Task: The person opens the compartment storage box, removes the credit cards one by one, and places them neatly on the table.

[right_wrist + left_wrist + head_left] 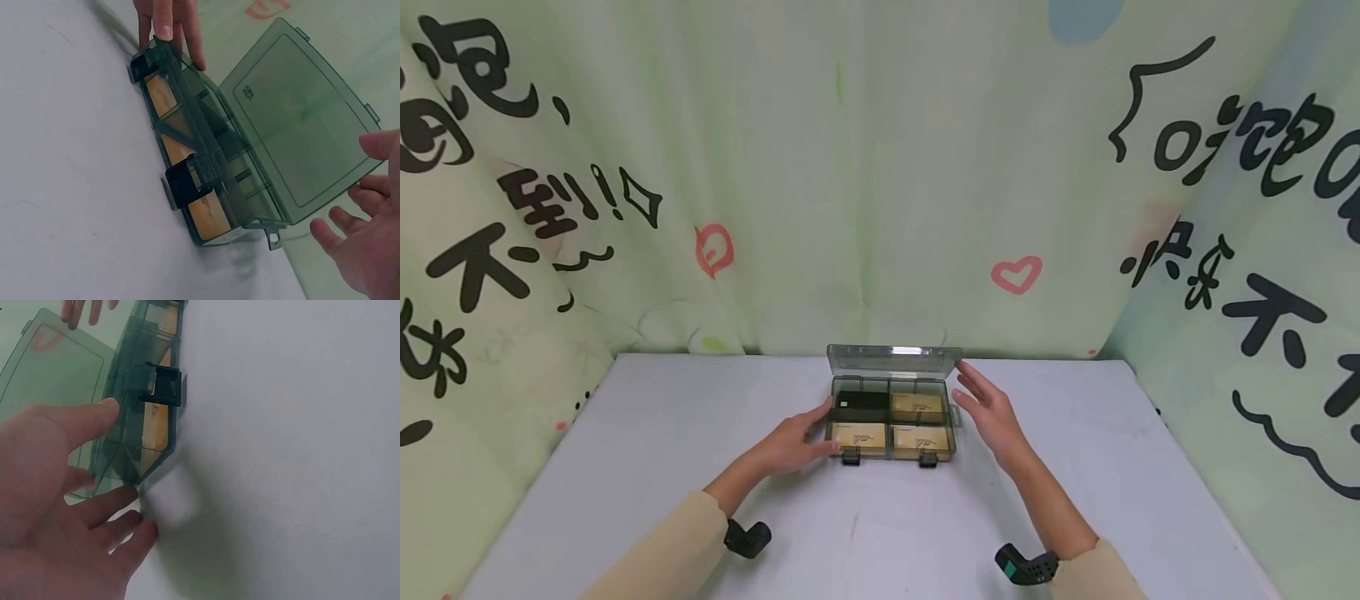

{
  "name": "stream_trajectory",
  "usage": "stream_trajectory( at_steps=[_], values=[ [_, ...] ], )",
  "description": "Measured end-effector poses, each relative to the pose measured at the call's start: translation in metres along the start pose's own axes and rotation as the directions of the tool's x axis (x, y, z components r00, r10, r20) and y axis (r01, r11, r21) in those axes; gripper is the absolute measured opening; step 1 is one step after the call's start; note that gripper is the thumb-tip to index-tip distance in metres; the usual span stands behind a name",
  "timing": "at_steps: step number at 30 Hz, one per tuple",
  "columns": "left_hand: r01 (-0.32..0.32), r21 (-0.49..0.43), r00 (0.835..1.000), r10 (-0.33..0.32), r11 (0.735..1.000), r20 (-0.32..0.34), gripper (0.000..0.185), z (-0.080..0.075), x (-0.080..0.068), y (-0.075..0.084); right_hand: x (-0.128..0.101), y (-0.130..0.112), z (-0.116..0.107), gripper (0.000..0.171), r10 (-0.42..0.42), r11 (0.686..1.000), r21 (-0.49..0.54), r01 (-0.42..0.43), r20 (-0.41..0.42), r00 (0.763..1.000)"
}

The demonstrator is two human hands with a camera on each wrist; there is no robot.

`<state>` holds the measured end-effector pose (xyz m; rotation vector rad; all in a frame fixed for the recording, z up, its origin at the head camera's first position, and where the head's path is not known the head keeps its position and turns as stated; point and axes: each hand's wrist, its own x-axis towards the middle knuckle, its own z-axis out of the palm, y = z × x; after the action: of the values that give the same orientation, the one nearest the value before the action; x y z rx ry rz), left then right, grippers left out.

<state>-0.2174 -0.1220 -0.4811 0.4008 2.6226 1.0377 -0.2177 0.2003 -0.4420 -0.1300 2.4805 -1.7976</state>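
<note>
A clear grey-green plastic organizer box (891, 460) lies on the table with its hinged lid (895, 361) raised at the back. Three compartments show tan printed blocks (859, 437); the back left one contains a black block (862, 402). At the box's left wall is my left hand (793, 442), thumb over the front left corner and fingers along the outer side. My right hand (991, 412) is at the lid's right edge, fingers spread and loosely bent. In the right wrist view, its thumb (379, 145) overlaps the lid corner. Two black latches (187, 181) hang at the front.
The white table (865, 533) extends around the box. Behind and at both sides hangs a pale green curtain (880, 183) with black lettering and red drawings. Black wrist devices (747, 539) are worn on both forearms.
</note>
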Motion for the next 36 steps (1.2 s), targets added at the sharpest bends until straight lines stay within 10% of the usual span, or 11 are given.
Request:
stream_trajectory(
  at_steps=[36],
  values=[
    [0.036, 0.080, 0.998, -0.039, 0.996, 0.044, 0.078, -0.002, -0.004, 0.004, 0.040, 0.036, 0.008, 0.061, 0.097, 0.987, -0.134, -0.087, 0.068, 0.993]
  ],
)
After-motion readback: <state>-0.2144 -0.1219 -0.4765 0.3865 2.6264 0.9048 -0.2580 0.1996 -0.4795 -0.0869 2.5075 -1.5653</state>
